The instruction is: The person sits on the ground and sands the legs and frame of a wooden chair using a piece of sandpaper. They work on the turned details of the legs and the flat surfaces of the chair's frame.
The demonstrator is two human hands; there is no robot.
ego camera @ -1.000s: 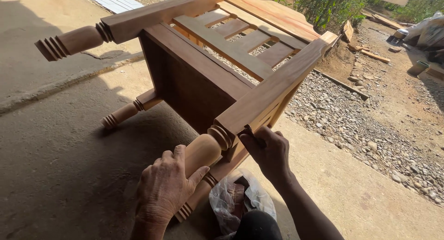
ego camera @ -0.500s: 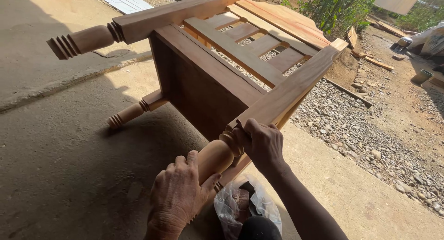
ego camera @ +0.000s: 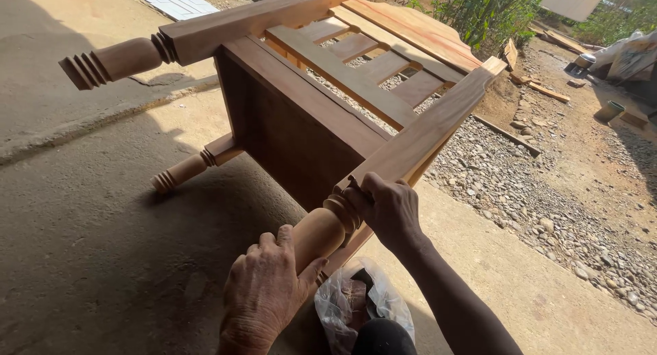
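**Both hands on the turned leg of a tipped wooden chair**

A wooden chair (ego camera: 328,102) lies tipped on its side on the concrete floor (ego camera: 82,259), its slatted back pointing far right toward a strip of gravel (ego camera: 547,211). Its nearest turned leg (ego camera: 321,232) points toward the camera, low in the middle of the scene. The left hand (ego camera: 263,293) is wrapped around the rounded near end of that leg, fingers curled over the top and the thumb on the right side. The right hand (ego camera: 387,208) is closed over the ringed part of the same leg, just where it meets the square rail; whether it presses anything against the wood cannot be told, since the palm hides the spot. The two hands sit near each other along the leg but do not touch. Below them, near the bottom edge, lies a crumpled clear plastic bag (ego camera: 363,304) with something dark inside. Another turned leg (ego camera: 113,59) juts out to the far left, and a third (ego camera: 185,172) rests on the floor.
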